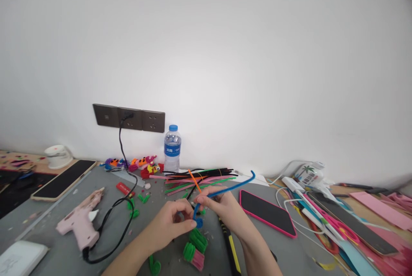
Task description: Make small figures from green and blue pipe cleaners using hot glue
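Grey tabletop (58, 241) noted: blue pipe cleaner (225, 191), just left of the pink-cased phone (267, 213), is pinched by left hand (170, 224) and right hand (222, 207), its lower end coiled, the long remainder judged unwound.

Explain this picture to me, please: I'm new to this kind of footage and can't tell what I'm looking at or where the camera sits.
There is one picture, taken by a camera worn on a person's head, looking forward and down at a grey table against a white wall. No machine is involved: the left hand and right hand are the wearer's own. Together they pinch a fuzzy blue pipe cleaner, coiling one end. Below them lie small green coiled pipe-cleaner pieces. Around lie a pink glue gun, a bundle of coloured pipe cleaners, a clear plastic water bottle and a pink-cased phone.
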Demonstrator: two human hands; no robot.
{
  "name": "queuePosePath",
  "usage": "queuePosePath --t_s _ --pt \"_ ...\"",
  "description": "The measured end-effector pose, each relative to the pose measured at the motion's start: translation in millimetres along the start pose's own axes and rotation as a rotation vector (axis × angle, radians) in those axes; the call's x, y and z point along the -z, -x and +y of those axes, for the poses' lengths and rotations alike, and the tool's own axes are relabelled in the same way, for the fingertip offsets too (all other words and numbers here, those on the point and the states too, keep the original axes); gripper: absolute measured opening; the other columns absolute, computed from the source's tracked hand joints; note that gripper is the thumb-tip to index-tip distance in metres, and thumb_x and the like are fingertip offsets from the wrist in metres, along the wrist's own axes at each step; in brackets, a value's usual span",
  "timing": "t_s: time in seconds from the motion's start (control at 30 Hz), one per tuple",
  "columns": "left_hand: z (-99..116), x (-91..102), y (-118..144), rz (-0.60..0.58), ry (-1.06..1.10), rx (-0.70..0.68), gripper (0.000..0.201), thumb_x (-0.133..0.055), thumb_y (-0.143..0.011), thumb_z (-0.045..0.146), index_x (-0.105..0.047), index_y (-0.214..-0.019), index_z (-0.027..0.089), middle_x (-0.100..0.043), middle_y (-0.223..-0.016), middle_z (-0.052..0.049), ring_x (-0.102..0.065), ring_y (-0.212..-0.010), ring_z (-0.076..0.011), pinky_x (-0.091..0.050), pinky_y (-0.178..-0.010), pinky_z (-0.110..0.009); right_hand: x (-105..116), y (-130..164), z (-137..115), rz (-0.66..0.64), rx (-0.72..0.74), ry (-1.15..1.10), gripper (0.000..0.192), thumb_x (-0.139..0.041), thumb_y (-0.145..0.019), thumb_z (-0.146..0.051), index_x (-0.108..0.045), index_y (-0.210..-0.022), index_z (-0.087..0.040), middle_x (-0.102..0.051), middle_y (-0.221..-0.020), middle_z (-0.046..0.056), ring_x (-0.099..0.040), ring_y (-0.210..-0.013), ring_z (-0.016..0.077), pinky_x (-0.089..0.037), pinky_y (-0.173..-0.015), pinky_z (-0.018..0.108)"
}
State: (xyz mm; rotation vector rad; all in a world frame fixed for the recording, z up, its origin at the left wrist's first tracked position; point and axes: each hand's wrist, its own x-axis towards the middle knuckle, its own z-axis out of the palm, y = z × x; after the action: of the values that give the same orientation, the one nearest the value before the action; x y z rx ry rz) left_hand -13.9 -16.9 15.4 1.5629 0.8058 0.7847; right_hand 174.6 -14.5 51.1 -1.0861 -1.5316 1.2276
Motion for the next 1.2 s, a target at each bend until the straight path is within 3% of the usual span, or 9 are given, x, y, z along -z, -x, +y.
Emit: queuePosePath --t_s 0.7,0.93,1.2 --pt "26.6 12.0 2.3 0.119 0.039 0.090 0.022 -0.069 -0.072 0.038 -0.063 -0.062 0.020 -0.048 -0.069 0.001 -0.041 -0.063 -0.0163 -0.033 -0.059 -0.026 3.7 -0.2 -0.4 0.013 0.024 0.053 0.023 -0.070 -0.080 -0.035 -0.069 -0.063 -0.019 -0.065 -0.061 0.002 -0.058 -0.065 0.0186 -0.044 -0.064 0.029" --pt "23.7 9.6 1.1 0.088 0.058 0.115 0.022 -0.069 -0.072 0.038 -0.061 -0.063 0.019 -0.048 -0.069 0.002 -0.041 -0.067 -0.0164 -0.032 -0.063 -0.027 4.2 -1.2 3.0 -0.054 0.081 0.054 0.017 -0.068 -0.082 -0.031 -0.063 -0.072 -0.019 -0.059 -0.070 -0.001 -0.053 -0.067 0.0149 -0.040 -0.062 0.025" --pt "27.0 8.1 2.3 0.022 0.061 0.178 0.024 -0.068 -0.071 0.038 -0.056 -0.062 0.019 -0.043 -0.066 0.004 -0.038 -0.065 -0.0151 -0.031 -0.064 -0.027 4.2 0.3 0.8 -0.144 0.051 -0.006 0.019 -0.073 -0.079 -0.031 -0.059 -0.074 -0.018 -0.055 -0.070 -0.002 -0.049 -0.066 0.0132 -0.037 -0.060 0.024"
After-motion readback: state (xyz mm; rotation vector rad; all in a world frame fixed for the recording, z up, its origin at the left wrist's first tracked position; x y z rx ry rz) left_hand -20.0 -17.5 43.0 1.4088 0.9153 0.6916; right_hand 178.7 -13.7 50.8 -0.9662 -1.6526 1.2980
